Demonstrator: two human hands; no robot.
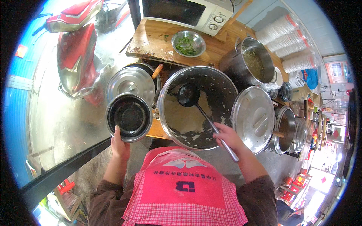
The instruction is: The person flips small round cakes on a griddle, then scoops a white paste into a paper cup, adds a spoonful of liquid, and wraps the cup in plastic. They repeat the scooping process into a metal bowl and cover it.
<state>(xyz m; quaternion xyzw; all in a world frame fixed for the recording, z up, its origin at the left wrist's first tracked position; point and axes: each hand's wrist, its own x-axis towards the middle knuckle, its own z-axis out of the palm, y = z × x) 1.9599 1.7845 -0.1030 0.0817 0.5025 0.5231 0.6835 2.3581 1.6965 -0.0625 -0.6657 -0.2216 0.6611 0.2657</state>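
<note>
My left hand [121, 144] grips the near rim of a metal bowl [129, 117] with a dark inside, thumb over the edge. Part of a round metal lid [133, 83] lies beneath and beyond this bowl. My right hand [227, 137] is closed around the steel handle of a ladle [189, 95]. The ladle's dark head is over the large metal pot [163, 124], which holds a brownish liquid with pale bits along the inner wall. Whether the ladle's head holds liquid, I cannot tell.
On the wooden counter [158, 42] are a microwave oven [186, 14], a bowl of chopped greens [188, 45] and a tall stockpot [256, 60]. A steel lid [253, 120] leans right of the large pot. Further right is another pot [284, 130]. A red scooter [77, 56] stands at left.
</note>
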